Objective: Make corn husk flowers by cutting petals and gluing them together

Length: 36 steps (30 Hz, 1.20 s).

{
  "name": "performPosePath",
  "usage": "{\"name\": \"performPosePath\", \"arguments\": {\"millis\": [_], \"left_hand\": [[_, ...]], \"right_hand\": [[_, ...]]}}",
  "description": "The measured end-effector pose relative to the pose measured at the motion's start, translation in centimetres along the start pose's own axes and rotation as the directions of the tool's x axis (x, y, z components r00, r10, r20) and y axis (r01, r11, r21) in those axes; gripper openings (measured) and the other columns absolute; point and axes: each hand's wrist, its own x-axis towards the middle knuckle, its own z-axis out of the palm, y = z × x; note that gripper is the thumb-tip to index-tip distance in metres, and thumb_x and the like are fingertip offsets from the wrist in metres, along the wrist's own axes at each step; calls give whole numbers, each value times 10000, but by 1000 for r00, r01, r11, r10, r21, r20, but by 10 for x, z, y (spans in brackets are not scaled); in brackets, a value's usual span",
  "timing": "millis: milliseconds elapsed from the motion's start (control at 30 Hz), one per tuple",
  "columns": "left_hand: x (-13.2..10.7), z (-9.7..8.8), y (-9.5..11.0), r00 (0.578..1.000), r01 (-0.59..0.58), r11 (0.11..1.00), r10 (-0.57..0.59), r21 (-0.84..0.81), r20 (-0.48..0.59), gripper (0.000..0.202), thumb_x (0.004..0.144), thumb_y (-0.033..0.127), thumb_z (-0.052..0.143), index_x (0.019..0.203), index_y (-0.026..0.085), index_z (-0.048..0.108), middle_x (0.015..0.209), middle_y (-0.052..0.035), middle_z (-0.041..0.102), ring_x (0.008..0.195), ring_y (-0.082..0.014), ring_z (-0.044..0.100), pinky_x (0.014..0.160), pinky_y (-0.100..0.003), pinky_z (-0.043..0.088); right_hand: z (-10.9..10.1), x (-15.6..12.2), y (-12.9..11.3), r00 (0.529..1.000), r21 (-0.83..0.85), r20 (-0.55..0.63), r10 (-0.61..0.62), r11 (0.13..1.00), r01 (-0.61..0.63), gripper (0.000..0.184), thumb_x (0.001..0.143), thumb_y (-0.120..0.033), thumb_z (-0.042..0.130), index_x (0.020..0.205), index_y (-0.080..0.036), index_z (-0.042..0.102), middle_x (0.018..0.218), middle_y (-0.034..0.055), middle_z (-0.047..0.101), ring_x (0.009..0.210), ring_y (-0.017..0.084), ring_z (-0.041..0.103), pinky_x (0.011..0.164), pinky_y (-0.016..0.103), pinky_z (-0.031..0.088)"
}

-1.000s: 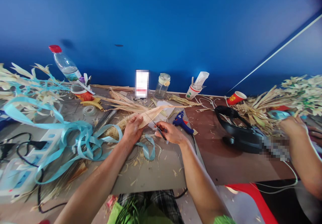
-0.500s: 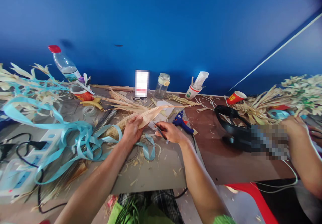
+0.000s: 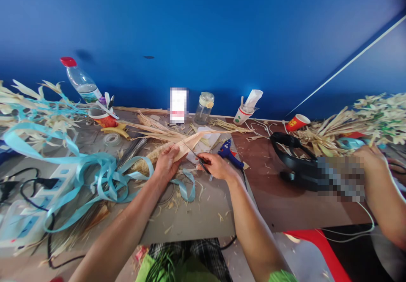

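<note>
left hand (image 3: 167,162): closed around husk strip (image 3: 190,141), holding it taut above the table (image 3: 196,218) | right hand (image 3: 217,166): gripping scissors (image 3: 197,157), blades meeting the strip | glue gun (image 3: 231,154): just beside right hand, within reach

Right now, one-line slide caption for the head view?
Left hand holds a pale husk strip while right hand sets scissors to it, blue glue gun beside.

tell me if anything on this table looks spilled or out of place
The red paper cup looks tipped on its side at the far edge of the brown table. Husk scraps litter the grey mat near the left hand, which holds a husk strip, and the right hand, holding scissors.
</note>
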Motion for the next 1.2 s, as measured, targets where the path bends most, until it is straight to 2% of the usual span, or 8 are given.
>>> {"name": "performPosePath", "arguments": {"millis": [333,467,667,867,1200], "left_hand": [[2,-2,-2,1000,-6,999,5,-33,-19,130,656,208,716,748,198,625,728,-12,651,667,-167,609,669,-302,521],[2,-2,-3,999,-11,1000,11,-5,-30,133,657,222,714,744,203,615,715,-11,643,678,-177,617,662,-310,522],[2,-3,-3,1000,-13,1000,13,-8,-25,125,661,227,725,703,198,610,713,-10,638,678,-169,612,664,-310,524],[1,-1,-2,999,-3,999,2,-36,-33,135,625,199,735,699,173,625,721,-8,648,655,-141,595,670,-291,536],[0,0,-4,999,36,999,-36,-13,-30,229,568,242,778,710,128,639,678,-11,635,608,-131,595,585,-263,527]], "right_hand": [[-5,-2,-6,999,-166,-30,-40,986,34,286,786,-369,596,943,-143,671,696,-13,548,635,104,410,586,191,327],[-6,-3,-10,998,-205,-30,-51,978,43,261,780,-362,602,907,-146,674,640,-29,504,603,95,365,557,187,290],[-6,-1,-8,1000,-132,-9,-16,991,15,229,772,-358,611,852,-149,657,622,-39,465,589,88,348,539,190,275],[3,4,1,999,-13,-21,48,999,-48,300,740,-378,647,932,-148,639,648,-35,496,596,95,397,547,196,308],[3,4,-2,999,-44,-5,43,998,-43,301,764,-404,616,924,-150,637,635,-39,449,596,91,362,554,193,303]]}}
